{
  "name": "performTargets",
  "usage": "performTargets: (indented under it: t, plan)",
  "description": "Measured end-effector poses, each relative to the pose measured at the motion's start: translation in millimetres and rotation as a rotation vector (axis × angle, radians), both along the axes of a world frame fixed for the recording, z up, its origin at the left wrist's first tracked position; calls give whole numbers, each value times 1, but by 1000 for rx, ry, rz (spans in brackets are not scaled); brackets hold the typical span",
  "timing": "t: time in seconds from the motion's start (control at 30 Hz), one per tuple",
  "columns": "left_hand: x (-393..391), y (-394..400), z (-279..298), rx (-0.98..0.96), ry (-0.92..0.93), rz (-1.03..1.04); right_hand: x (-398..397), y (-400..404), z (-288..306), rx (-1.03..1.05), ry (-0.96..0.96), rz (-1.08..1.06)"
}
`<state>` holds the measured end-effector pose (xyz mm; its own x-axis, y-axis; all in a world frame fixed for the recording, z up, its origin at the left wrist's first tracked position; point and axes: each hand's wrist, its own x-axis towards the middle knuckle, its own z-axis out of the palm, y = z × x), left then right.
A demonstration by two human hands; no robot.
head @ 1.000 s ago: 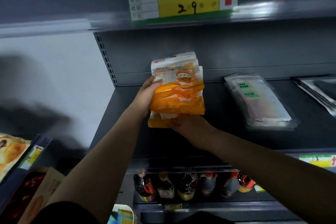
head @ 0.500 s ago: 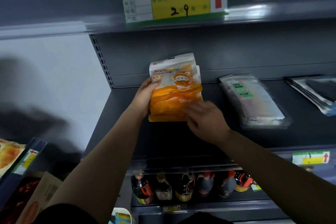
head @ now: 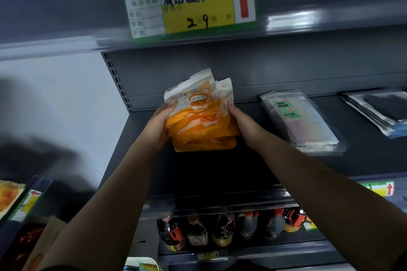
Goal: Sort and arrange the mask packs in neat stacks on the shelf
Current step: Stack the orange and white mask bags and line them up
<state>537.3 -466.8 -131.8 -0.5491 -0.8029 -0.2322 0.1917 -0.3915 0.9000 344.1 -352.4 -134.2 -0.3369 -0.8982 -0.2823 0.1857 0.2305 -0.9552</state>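
The bundle of orange mask packs is at the far left of the grey shelf, its top tilted toward the back wall, the packs fanned unevenly. The left hand grips its left edge, fingers curled round it; the right hand presses its right edge with fairly straight fingers. To do this well, squeeze both sides evenly, tap the bottom edges level on the shelf, then lay the stack flat, well apart from the clear face-mask stack to the right.
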Motion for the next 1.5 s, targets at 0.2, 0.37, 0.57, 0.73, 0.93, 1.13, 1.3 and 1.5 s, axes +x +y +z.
performTargets:
  t: [0.2,0.37,0.57,0.73,0.93,1.13,1.3,1.5]
  plan:
    - [1,-6,4,-96,-69,-8,8,-10,13,122,109,47]
    - [-7,-1,13,-85,-92,6,-1,-16,17,23,-11,-127]
    - [-23,5,22,-7,-162,23,4,-23,24,-47,-64,-16]
    - [-21,1,31,-36,-117,-3,-6,-18,30,-21,-19,-8]
    - [-18,10,21,-76,-76,16,15,2,21,-190,525,-100]
    - [-27,5,24,-208,-149,64,39,17,22,-341,2008,47]
    - [-28,7,34,-141,-55,35,46,-1,17,-185,2196,199]
    - [-11,9,23,-144,-89,68,51,8,15,-239,2140,82]
